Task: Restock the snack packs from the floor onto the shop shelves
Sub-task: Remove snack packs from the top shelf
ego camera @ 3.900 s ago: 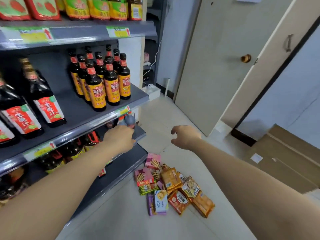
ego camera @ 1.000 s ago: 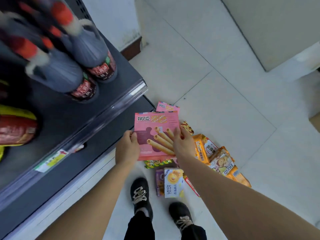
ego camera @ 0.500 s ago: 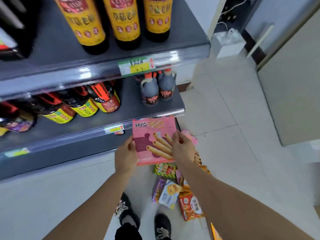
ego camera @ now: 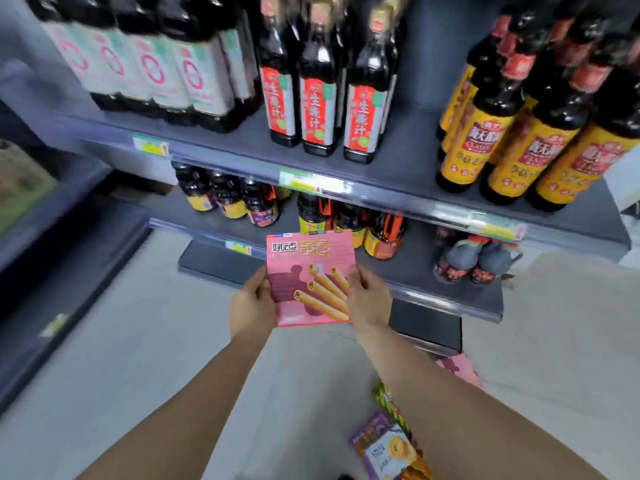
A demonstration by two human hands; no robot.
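Note:
A pink box of wafer rolls (ego camera: 310,277) is held upright in front of the lower shelves. My left hand (ego camera: 252,303) grips its left edge and my right hand (ego camera: 369,299) grips its right edge, fingers curled over the front. More snack packs lie on the floor at the lower right: a purple and white pack (ego camera: 384,448), a green and yellow one (ego camera: 389,400) and a second pink box (ego camera: 457,370), partly hidden by my right forearm.
Grey shop shelves hold dark sauce bottles: red-labelled ones (ego camera: 315,109) and yellow-labelled ones (ego camera: 533,147) on the upper shelf (ego camera: 398,168), smaller bottles (ego camera: 474,261) on the lower shelf (ego camera: 415,271). Another shelf unit (ego camera: 52,237) stands at the left. Pale tiled floor (ego camera: 156,358) lies below.
The view has swung up and left, away from the floor pile toward the shelf front. Both hands keep the same hold on the pink box, now raised in front of the lower shelf.

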